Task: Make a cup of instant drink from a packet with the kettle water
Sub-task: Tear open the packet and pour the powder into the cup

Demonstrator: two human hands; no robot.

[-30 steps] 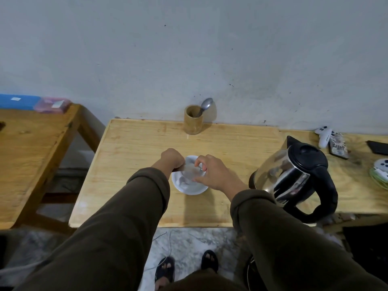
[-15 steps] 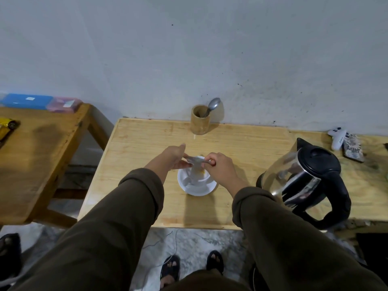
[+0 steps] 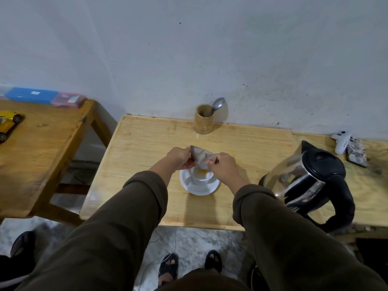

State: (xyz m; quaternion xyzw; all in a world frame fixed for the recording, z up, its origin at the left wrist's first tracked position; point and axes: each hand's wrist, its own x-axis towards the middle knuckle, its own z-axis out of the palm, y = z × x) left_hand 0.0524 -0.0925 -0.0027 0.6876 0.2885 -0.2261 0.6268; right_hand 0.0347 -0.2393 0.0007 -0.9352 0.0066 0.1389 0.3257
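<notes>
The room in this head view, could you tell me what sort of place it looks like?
Probably a plain room in a home, not a fitted kitchen: a bare wooden table against a scuffed painted wall, with a kettle beside a game controller, and a yellow toy car on the neighbouring table.

A home room: wooden tables (image 3: 147,143), toy car (image 3: 8,122), game controller (image 3: 341,141).

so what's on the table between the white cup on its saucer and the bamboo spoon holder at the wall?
Head view: bare wooden tabletop between white cup and bamboo holder; only the silver packet, held in both hands, hangs above the cup.
</notes>
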